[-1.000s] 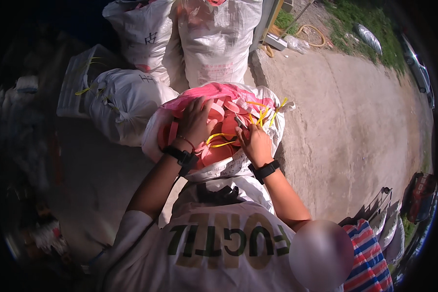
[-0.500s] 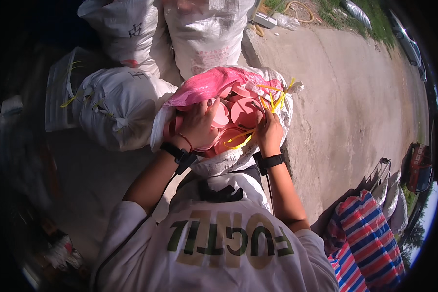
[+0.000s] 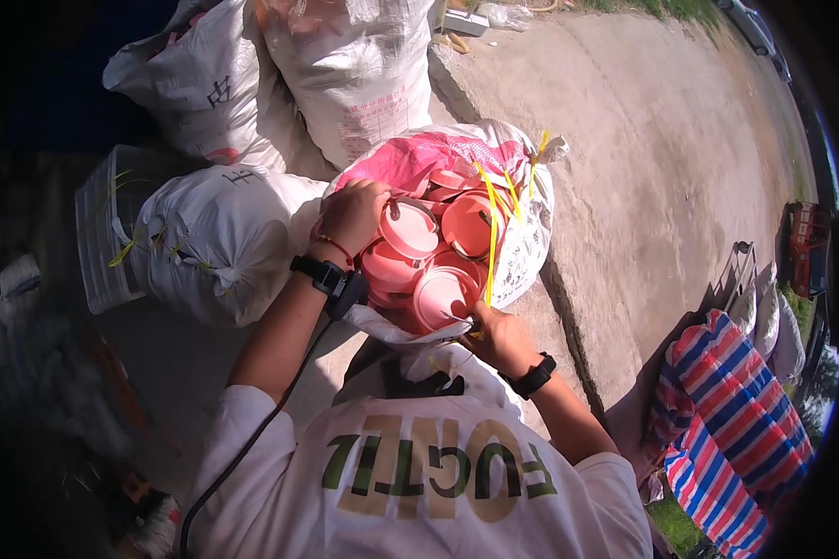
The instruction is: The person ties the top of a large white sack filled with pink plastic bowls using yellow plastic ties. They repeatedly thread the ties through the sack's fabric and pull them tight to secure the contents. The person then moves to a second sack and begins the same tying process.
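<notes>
A white woven sack (image 3: pixel 524 265) stands before me with its mouth spread, packed with round pink plastic lids (image 3: pixel 441 296). Part of its rim is folded to show a pink inner side (image 3: pixel 410 156). My left hand (image 3: pixel 352 222) is closed over the sack's left rim, its fingertips partly hidden beside the lids. At the near right rim, my right hand (image 3: pixel 499 340) pinches the sack's edge together with a yellow tie strap (image 3: pixel 491 252). That strap runs taut up across the lids. The far right corner of the sack is bunched and tied with yellow strap.
A tied white sack (image 3: pixel 233 238) sits to the left beside a clear plastic crate (image 3: pixel 98 233). Two tall full sacks (image 3: pixel 354 93) stand behind. On the right, past a crack in the concrete (image 3: pixel 643 205), lies a red, white and blue striped bag (image 3: pixel 741 419).
My right hand has come down from the right side of the lids to the near rim, drawing the yellow strap taut. My left hand has moved off the lids to the left rim.
</notes>
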Demonstrator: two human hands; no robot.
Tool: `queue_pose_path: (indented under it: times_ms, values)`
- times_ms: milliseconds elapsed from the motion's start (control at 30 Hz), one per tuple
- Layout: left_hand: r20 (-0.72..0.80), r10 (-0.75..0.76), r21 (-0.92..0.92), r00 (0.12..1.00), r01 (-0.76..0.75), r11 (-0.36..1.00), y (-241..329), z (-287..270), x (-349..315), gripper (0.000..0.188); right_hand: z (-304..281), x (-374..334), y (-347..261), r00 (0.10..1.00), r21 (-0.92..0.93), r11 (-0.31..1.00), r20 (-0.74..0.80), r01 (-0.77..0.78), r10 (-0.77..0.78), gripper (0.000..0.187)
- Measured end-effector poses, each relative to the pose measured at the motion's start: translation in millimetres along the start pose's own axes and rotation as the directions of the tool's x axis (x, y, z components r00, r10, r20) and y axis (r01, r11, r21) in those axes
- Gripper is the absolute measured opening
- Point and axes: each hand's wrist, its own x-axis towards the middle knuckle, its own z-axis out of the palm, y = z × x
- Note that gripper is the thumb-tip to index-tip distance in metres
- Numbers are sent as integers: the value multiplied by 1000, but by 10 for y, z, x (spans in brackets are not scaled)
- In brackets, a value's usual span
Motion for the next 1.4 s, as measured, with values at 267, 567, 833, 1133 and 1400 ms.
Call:
queue_pose_path:
  times_ms: [267, 567, 833, 1133, 1400]
  values:
    - [-96, -407, -343, 908, 354, 870, -136, 223, 215, 36, 159, -121, 63, 939, 284, 957, -340, 61, 41, 14]
    - [-26, -340, -344, 940, 311, 886, 458, 78, -192, 47, 91, -192, -132, 942, 504, 860, -321, 85, 96, 19]
    - [128, 35, 129, 991, -52, 990, 821, 361, -263, 46, 387, 269, 116, 922, 538, 839, -360, 82, 142, 30]
    - [126, -42, 98, 991, 30, 995, 796, 490, -177, 33, 266, 553, 273, 928, 808, 567, -70, -162, 366, 29]
    - [117, -30, 105, 993, 18, 994, 897, 443, 9, 42, -70, 587, 373, 983, 773, 611, 83, -167, 164, 22]
